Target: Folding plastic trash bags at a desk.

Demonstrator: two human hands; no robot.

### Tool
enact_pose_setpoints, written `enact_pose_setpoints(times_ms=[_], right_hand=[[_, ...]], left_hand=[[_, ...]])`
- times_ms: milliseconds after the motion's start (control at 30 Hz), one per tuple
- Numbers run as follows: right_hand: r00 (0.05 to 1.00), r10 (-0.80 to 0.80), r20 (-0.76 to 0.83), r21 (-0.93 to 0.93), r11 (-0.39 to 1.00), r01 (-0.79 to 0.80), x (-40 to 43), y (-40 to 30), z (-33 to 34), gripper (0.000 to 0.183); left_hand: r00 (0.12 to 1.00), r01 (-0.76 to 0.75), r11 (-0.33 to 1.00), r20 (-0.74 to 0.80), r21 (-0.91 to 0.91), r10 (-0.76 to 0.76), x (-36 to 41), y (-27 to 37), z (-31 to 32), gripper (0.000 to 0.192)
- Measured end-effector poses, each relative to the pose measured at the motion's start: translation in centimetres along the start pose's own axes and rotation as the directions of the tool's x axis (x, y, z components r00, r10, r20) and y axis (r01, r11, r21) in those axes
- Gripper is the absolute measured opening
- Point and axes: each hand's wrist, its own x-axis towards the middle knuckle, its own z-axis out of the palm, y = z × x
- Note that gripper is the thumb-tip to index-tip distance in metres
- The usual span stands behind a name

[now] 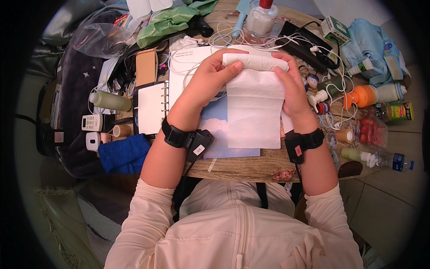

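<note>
Both hands hold a white paper tissue roll (255,62) above the table. My left hand (216,72) grips its left end, thumb on the near side. At the right end, my right hand (293,85) has its thumb against the roll and its other fingers behind. A loose flat length of tissue (254,114) hangs from the roll towards me, showing crosswise creases. Beneath it lies a blue sheet with a cloud picture (215,134), partly covered. Each wrist wears a black strap with a small box.
To the left are an open ring-binder notebook (152,109), a blue cloth (124,153), a remote control (92,122) and a green bottle (111,101). White cables (339,84), an orange pump bottle (364,96), a box of red fruit (372,131) and a clear plastic bottle (386,159) lie right. A glass jar (262,20) stands behind.
</note>
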Motion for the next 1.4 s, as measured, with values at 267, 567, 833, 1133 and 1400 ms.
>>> enact_pose_setpoints(times_ms=[267,567,833,1133,1400], right_hand=[[0.997,-0.073,-0.018,-0.139,0.988,0.07,0.1,0.7,-0.9,0.02],[0.997,-0.073,0.015,-0.143,0.987,0.074,-0.2,0.5,-0.2,0.017],[0.999,-0.006,-0.053,-0.095,0.995,0.001,-0.1,-0.2,0.3,0.021],[0.998,-0.06,0.013,-0.209,0.976,0.061,-0.2,0.7,-0.6,0.024],[0.996,-0.058,0.07,-0.233,0.97,0.073,-0.2,0.5,-0.1,0.037]], left_hand=[[0.998,0.047,0.999,-0.03,0.022,-0.046,-0.6,1.7,0.6,0.028],[0.998,0.042,0.999,-0.041,0.032,-0.041,-0.8,1.6,0.1,0.021],[1.0,0.013,0.998,-0.016,0.069,-0.012,-0.7,1.6,0.3,0.015],[0.99,0.128,0.986,-0.069,0.104,-0.121,-0.6,1.7,0.1,0.032],[0.992,0.122,0.986,-0.027,-0.115,-0.125,-0.6,1.2,-0.1,0.039]])
